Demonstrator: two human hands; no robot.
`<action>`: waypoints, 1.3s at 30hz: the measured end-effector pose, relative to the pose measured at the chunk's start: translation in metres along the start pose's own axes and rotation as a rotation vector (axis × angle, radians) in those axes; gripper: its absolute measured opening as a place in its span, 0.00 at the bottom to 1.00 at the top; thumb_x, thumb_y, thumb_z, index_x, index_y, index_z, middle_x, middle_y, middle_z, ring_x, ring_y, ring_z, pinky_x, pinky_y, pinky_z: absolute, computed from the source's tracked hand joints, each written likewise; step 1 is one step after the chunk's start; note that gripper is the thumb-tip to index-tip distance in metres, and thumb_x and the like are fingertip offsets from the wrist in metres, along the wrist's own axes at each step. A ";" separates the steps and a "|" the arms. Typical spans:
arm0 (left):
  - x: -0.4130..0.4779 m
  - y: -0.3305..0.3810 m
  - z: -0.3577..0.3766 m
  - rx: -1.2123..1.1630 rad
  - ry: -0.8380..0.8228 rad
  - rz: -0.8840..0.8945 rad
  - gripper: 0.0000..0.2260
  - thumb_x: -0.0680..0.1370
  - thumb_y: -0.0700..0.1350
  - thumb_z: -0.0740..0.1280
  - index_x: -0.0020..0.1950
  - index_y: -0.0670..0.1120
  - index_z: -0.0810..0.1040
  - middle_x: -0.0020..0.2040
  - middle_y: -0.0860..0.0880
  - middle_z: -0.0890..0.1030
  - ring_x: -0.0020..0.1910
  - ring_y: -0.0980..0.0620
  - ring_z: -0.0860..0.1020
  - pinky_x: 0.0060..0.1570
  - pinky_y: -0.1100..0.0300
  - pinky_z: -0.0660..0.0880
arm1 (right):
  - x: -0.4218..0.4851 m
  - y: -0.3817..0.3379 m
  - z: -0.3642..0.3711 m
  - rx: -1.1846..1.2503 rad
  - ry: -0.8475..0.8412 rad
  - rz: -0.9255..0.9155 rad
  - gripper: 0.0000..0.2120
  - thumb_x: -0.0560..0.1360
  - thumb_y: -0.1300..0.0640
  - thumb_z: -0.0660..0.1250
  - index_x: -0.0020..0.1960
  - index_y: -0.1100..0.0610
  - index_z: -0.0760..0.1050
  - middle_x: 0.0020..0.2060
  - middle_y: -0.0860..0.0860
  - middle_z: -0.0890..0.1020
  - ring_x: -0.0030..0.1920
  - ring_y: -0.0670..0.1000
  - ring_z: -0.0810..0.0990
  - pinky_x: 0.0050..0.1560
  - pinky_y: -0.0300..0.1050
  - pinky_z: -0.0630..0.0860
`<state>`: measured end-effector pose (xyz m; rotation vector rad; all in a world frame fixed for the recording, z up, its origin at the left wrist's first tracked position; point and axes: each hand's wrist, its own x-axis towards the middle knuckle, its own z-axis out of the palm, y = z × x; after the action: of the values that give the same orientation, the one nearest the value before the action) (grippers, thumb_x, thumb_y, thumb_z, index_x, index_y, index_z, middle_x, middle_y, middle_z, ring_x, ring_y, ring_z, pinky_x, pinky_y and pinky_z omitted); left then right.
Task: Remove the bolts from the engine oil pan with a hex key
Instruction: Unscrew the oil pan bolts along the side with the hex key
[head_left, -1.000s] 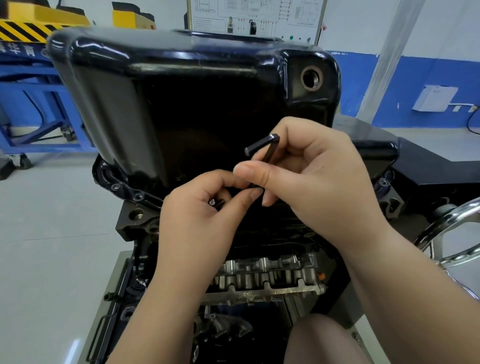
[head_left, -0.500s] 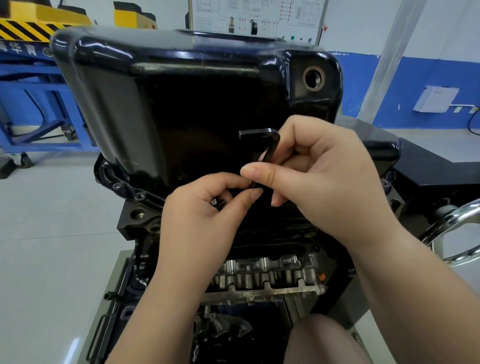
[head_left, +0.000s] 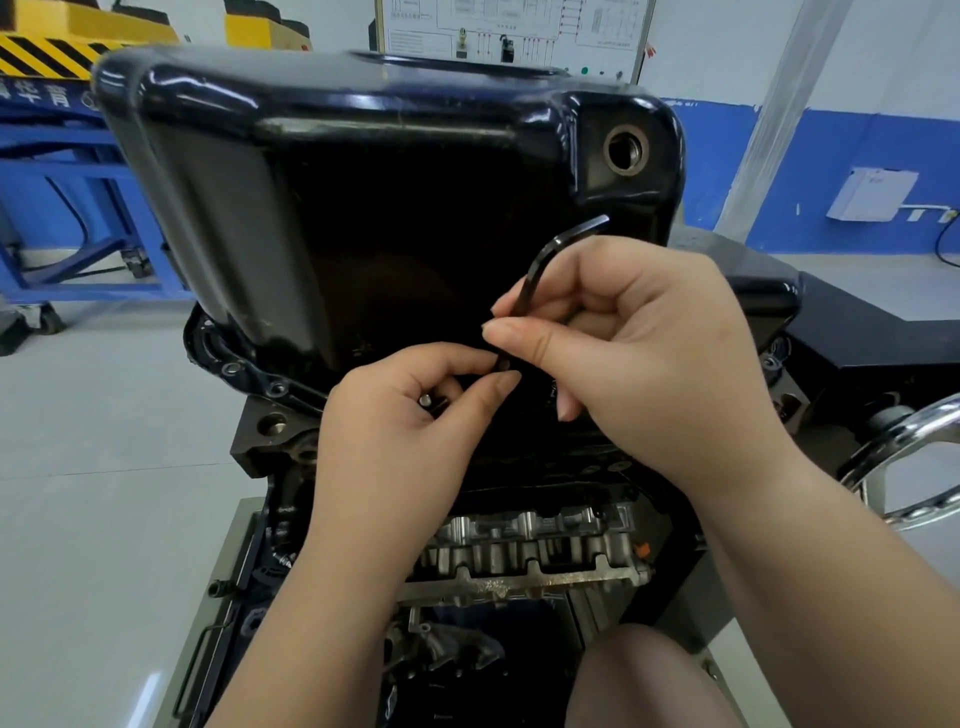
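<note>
Hands working at glossy black oil pan (head_left: 363, 208): right hand (head_left: 649, 353) is gripping hex key (head_left: 540, 265), left hand (head_left: 410, 421) is pinching bolt (head_left: 427, 401); grey floor (head_left: 104, 467), blue-banded wall (head_left: 857, 150) behind.

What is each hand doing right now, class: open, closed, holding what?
Left hand: closed, fingertips pinching a small bolt.
Right hand: closed on the hex key, its short arm sticking up.

Pale grey floor (head_left: 104, 467), white wall with blue lower band (head_left: 857, 156), blue metal frame (head_left: 78, 171), perhaps a wiring-diagram board (head_left: 509, 31)
</note>
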<state>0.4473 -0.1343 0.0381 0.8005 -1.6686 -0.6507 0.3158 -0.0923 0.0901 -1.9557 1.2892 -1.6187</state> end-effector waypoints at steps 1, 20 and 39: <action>0.000 0.000 0.000 0.000 -0.002 0.001 0.05 0.71 0.47 0.73 0.40 0.58 0.81 0.27 0.60 0.74 0.25 0.63 0.71 0.26 0.75 0.63 | 0.000 0.000 0.001 -0.003 0.006 -0.004 0.07 0.70 0.62 0.73 0.38 0.54 0.77 0.38 0.50 0.83 0.21 0.44 0.75 0.23 0.33 0.70; 0.002 0.000 -0.015 -0.005 0.060 0.000 0.03 0.71 0.49 0.71 0.40 0.58 0.82 0.26 0.57 0.74 0.26 0.62 0.71 0.29 0.75 0.65 | -0.007 0.007 0.024 -0.116 0.269 -0.123 0.04 0.71 0.65 0.69 0.40 0.63 0.75 0.34 0.44 0.79 0.35 0.44 0.80 0.37 0.30 0.75; -0.029 0.024 0.022 -1.047 -0.241 -0.861 0.21 0.67 0.63 0.59 0.42 0.47 0.78 0.24 0.48 0.64 0.17 0.57 0.56 0.21 0.74 0.51 | -0.049 0.016 0.008 0.142 -0.046 0.201 0.03 0.72 0.57 0.67 0.40 0.53 0.79 0.27 0.50 0.80 0.25 0.44 0.79 0.29 0.34 0.74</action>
<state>0.4259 -0.0966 0.0336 0.6144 -0.8574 -2.0515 0.3172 -0.0658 0.0455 -1.7109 1.2706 -1.5153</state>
